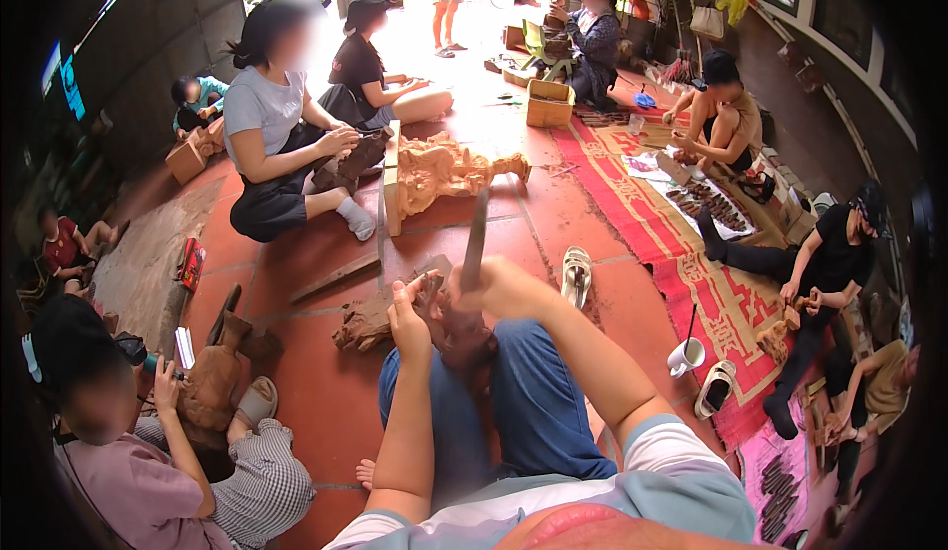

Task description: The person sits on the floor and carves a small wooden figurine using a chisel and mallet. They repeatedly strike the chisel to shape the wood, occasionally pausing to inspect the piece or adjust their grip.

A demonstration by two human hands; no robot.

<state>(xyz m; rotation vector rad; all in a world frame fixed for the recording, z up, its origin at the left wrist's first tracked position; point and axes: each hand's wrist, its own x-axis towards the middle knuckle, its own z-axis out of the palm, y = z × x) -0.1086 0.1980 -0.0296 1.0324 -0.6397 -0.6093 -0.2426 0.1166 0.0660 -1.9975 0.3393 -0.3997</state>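
Observation:
A brown wood carving (464, 338) rests between my knees, partly hidden by my hands. My left hand (409, 323) is closed around its left side, the thumb pointing up. Over the carving, my right hand (502, 288) is closed on a long, flat grey-brown tool (477, 234) that points away from me. Motion smears this hand and the tool, so its exact kind does not show. A rough brown piece of carved wood (363, 323) lies on the floor by my left hand.
A large carved wooden figure (444, 177) lies ahead on the red tiles, beside a seated person (272, 120). One sandal (576, 275) and a white mug (685, 356) stand right of me, near a red patterned mat (681, 254). Several people sit carving around me.

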